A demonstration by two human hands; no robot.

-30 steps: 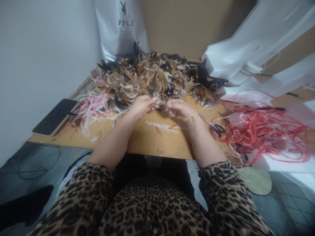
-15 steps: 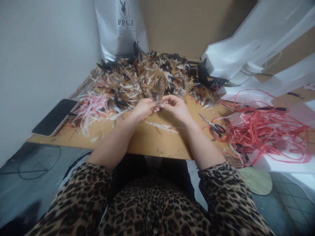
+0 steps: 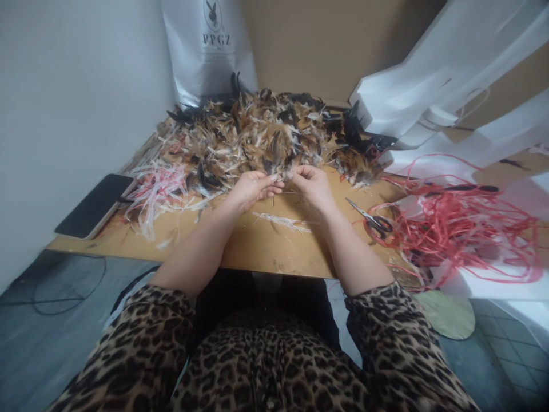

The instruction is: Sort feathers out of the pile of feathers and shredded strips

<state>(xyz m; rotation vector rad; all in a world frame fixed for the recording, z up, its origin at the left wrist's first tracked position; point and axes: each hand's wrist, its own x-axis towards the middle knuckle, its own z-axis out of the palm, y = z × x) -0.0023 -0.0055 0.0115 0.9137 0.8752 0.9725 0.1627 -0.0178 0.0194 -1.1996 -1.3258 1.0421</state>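
Note:
My left hand (image 3: pixel 256 189) pinches the base of a dark-tipped brown feather (image 3: pixel 273 155) between thumb and fingers. Close beside it, my right hand (image 3: pixel 309 182) is closed in a pinch at the near edge of the feather pile (image 3: pixel 257 129); whatever sits between its fingertips is too small and blurred to make out. Brown, black and whitish feathers make up the pile behind both hands. Thin white strips (image 3: pixel 283 221) lie on the wooden tabletop (image 3: pixel 266 252) just below my hands.
Scissors (image 3: pixel 373 219) lie to the right, beside a tangle of red plastic string (image 3: pixel 463 234). On the left are a phone (image 3: pixel 95 206) and a heap of pink and white strips (image 3: pixel 156 189). A silver-white bag (image 3: pixel 210 63) stands behind the pile; white sheeting (image 3: pixel 429 86) rises at the right.
My hands, touching at the fingertips before, have come slightly apart, the right one shifting a little to the right. The other things lie as they did.

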